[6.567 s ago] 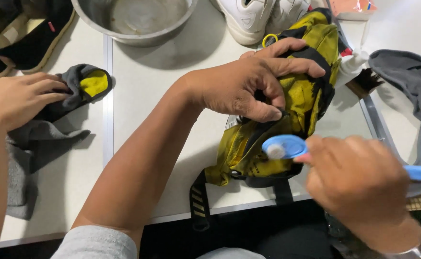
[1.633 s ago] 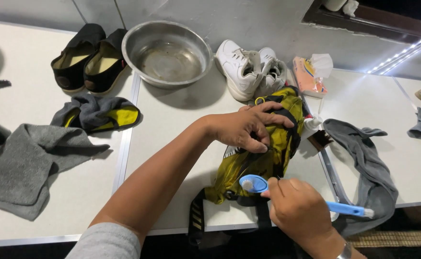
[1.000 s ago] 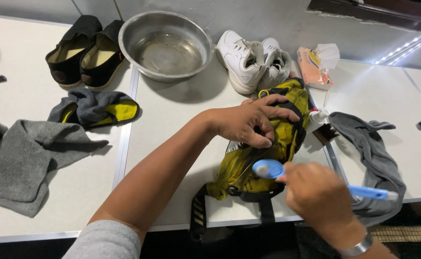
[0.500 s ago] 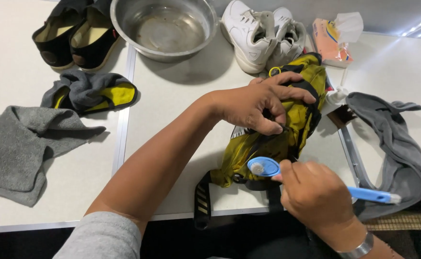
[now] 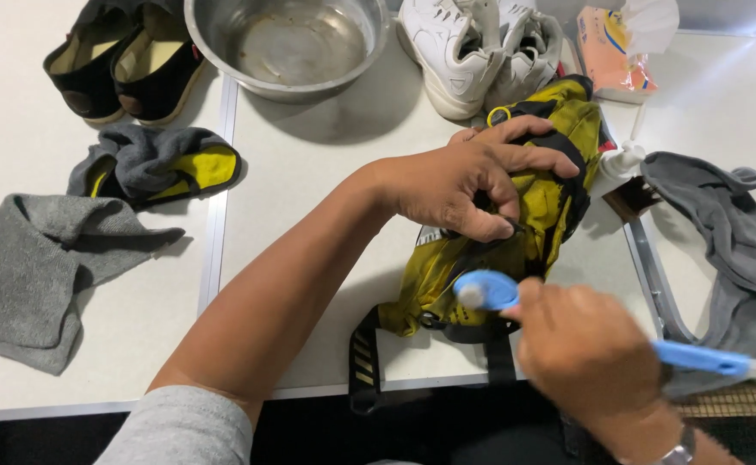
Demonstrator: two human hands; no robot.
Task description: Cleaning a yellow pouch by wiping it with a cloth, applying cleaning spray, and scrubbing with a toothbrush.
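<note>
Yellow-and-black fabric bag lies at the white desk's near edge. Left hand fingers pinched on its black trim, pinning it flat. Right hand fingers closed round a blue plastic brush, head on the fabric. Steel bowl behind, within reach.

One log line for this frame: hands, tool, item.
left hand pinning yellow bag on table | right hand gripping blue brush, head on bag | metal bowl behind
</note>
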